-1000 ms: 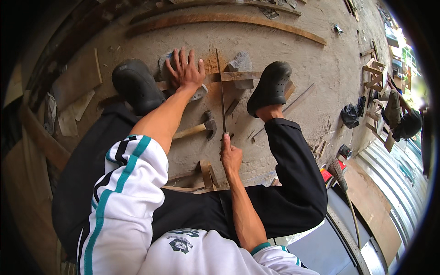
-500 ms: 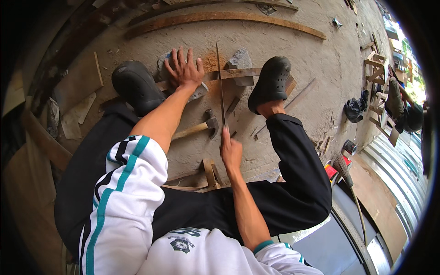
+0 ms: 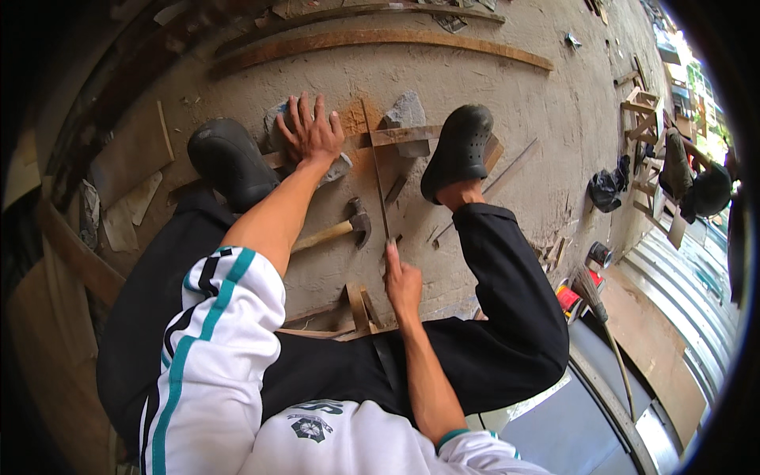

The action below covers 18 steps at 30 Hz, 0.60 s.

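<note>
At the far left a flat wooden board [image 3: 131, 154] lies on the concrete floor [image 3: 522, 87], and just right of it your left foot sits in a black clog [image 3: 229, 162]. Your left hand [image 3: 310, 133] is pressed flat with its fingers [image 3: 299, 111] spread wide, gripping nothing, over a grey stone [image 3: 336, 166] and the left end of a wooden slat [image 3: 408, 134] that runs across between your feet. Below that hand a hammer [image 3: 336, 229] lies loose on the floor, head to the right. Next comes a thin saw blade [image 3: 378, 178], standing on edge across the slat; your right hand [image 3: 402, 281] is clenched round its near end. A second grey stone [image 3: 405, 111] rests at the slat beyond. Your right clog [image 3: 457, 150] presses the slat's right end. Far right, a broom [image 3: 602, 317] lies near the floor's edge.
</note>
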Each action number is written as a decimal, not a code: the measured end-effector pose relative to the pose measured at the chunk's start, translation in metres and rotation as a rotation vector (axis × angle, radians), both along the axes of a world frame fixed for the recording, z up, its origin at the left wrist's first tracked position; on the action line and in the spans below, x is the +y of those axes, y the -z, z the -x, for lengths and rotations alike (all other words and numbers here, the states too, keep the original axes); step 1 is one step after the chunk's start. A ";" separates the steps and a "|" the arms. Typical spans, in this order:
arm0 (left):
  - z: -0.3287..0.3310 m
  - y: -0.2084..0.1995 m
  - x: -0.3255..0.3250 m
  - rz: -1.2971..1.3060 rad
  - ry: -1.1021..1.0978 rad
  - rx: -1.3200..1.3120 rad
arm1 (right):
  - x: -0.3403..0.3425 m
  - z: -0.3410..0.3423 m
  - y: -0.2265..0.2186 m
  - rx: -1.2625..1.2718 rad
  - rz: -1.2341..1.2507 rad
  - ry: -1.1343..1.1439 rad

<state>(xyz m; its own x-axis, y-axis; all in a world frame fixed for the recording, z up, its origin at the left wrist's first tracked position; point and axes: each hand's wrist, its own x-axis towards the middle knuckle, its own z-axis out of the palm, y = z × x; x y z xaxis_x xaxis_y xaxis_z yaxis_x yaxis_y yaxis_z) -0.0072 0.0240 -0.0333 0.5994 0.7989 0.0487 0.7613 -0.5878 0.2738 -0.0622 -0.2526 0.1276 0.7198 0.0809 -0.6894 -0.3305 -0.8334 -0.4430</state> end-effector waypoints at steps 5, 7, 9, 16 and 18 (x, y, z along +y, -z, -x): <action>-0.006 -0.012 -0.012 0.075 0.016 0.012 | 0.034 -0.040 0.030 -0.098 0.032 -0.069; -0.006 -0.008 -0.008 0.054 0.017 0.004 | 0.082 -0.075 0.034 -0.080 0.017 -0.033; -0.003 -0.003 -0.008 0.047 0.013 -0.010 | 0.076 -0.071 0.033 -0.049 -0.040 -0.055; -0.003 0.001 -0.007 0.033 0.007 -0.024 | 0.002 0.011 0.012 0.025 0.079 0.117; -0.003 -0.002 -0.009 0.039 0.012 -0.016 | -0.003 0.009 0.018 0.027 0.071 0.118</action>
